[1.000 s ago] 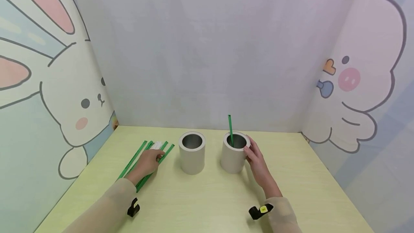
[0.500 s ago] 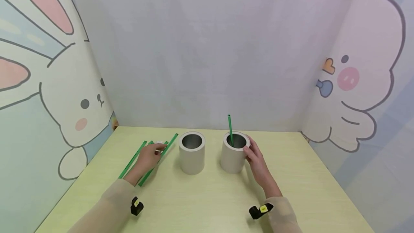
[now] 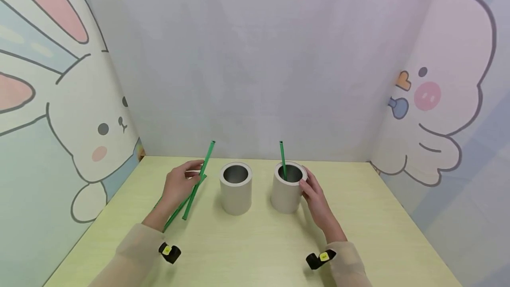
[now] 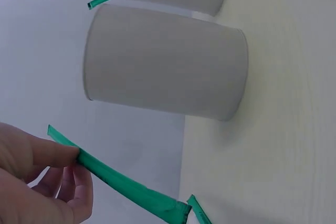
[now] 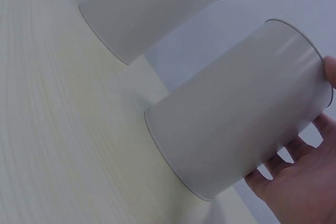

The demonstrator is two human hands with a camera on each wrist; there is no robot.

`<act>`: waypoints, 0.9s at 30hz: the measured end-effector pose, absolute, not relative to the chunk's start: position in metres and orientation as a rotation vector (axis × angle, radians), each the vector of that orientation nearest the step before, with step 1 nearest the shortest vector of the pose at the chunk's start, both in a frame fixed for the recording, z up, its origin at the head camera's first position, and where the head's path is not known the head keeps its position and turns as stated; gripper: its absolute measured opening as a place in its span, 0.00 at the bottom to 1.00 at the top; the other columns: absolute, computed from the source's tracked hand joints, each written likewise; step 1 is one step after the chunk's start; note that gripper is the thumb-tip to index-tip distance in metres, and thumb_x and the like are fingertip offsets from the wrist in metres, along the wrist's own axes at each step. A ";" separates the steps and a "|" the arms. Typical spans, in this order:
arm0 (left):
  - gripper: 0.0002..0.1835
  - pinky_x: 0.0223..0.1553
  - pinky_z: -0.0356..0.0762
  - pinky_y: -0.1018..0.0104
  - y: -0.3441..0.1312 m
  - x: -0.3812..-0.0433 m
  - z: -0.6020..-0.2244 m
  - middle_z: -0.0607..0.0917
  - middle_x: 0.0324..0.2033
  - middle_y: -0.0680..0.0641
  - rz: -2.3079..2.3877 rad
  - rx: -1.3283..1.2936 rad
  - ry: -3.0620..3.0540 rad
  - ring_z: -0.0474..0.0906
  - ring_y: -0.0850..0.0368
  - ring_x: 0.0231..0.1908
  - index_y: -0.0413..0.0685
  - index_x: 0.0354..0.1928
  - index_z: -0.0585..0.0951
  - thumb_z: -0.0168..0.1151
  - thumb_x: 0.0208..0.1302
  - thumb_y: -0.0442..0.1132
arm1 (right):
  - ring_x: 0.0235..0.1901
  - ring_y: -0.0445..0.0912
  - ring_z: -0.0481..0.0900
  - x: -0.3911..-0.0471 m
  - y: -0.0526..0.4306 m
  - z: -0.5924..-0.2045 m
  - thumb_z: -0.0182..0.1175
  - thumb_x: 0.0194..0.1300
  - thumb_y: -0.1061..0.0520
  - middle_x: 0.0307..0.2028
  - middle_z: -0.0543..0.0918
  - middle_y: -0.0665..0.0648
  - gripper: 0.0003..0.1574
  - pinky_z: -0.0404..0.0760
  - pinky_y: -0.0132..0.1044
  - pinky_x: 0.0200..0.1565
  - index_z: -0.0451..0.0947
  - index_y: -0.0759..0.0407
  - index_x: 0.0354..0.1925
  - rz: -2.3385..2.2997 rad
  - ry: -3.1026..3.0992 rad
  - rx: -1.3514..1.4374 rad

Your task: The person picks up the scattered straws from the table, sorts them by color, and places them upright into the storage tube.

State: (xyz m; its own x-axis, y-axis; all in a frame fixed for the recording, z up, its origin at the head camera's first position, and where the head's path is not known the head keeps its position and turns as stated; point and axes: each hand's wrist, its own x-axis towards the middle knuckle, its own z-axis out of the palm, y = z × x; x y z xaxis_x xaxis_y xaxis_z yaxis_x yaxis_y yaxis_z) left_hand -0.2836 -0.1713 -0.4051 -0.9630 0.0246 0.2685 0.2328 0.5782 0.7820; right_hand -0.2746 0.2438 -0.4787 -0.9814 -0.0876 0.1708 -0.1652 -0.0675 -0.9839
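My left hand [image 3: 180,186] pinches a long green wrapped straw [image 3: 207,156] between thumb and fingers, tilted and raised off the table. In the left wrist view, the flat crimped end of this green straw [image 4: 170,209] shows. To its right stands a white cylindrical cup [image 3: 236,197] with a dark metallic inside. Another such cup [image 3: 284,197] is upright farther right, with one green straw [image 3: 282,156] leaning out of it. My right hand [image 3: 318,203] holds that cup's right side, thumb near the rim and fingers behind, as the right wrist view also shows.
More green straws [image 3: 174,214] lie on the pale wood table [image 3: 255,251], partly hidden under my left forearm. A light cloth wall [image 3: 255,79] rises at the table's back edge, with cartoon-printed panels on either side.
My left hand has lifted one green straw from the bunch and tilted it more upright, its upper end rising. My right hand and both cups stay in place.
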 end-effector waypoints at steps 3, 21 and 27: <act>0.26 0.51 0.86 0.55 -0.169 -0.281 -0.396 0.86 0.62 0.42 -1.383 -0.208 -2.557 0.83 0.43 0.60 0.50 0.72 0.78 0.63 0.74 0.29 | 0.81 0.56 0.50 -0.275 0.243 -0.478 0.47 0.86 0.49 0.83 0.54 0.62 0.40 0.49 0.62 0.80 0.46 0.51 0.86 2.234 -2.113 0.276; 0.28 0.54 0.86 0.65 -0.090 -0.283 -0.356 0.85 0.60 0.45 -1.853 -0.259 -2.226 0.82 0.48 0.59 0.52 0.70 0.81 0.65 0.71 0.25 | 0.82 0.57 0.49 -0.275 0.244 -0.479 0.46 0.86 0.50 0.83 0.54 0.62 0.40 0.47 0.63 0.80 0.46 0.52 0.86 2.239 -2.107 0.285; 0.27 0.55 0.87 0.61 -0.055 -0.284 -0.346 0.86 0.58 0.50 -1.945 -0.294 -2.110 0.83 0.51 0.58 0.57 0.67 0.83 0.65 0.71 0.26 | 0.81 0.57 0.50 -0.275 0.244 -0.479 0.46 0.86 0.50 0.82 0.55 0.63 0.39 0.48 0.63 0.80 0.46 0.52 0.86 2.234 -2.107 0.293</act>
State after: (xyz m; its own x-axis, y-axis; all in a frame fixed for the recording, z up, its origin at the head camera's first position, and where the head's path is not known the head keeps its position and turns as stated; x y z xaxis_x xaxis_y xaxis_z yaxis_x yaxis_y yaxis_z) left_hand -0.2838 -0.0546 -0.3456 -0.9466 -0.0248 0.3213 0.3183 0.0851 0.9442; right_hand -0.2751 0.2442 -0.4791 -0.9804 -0.0886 0.1762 -0.1707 -0.0662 -0.9831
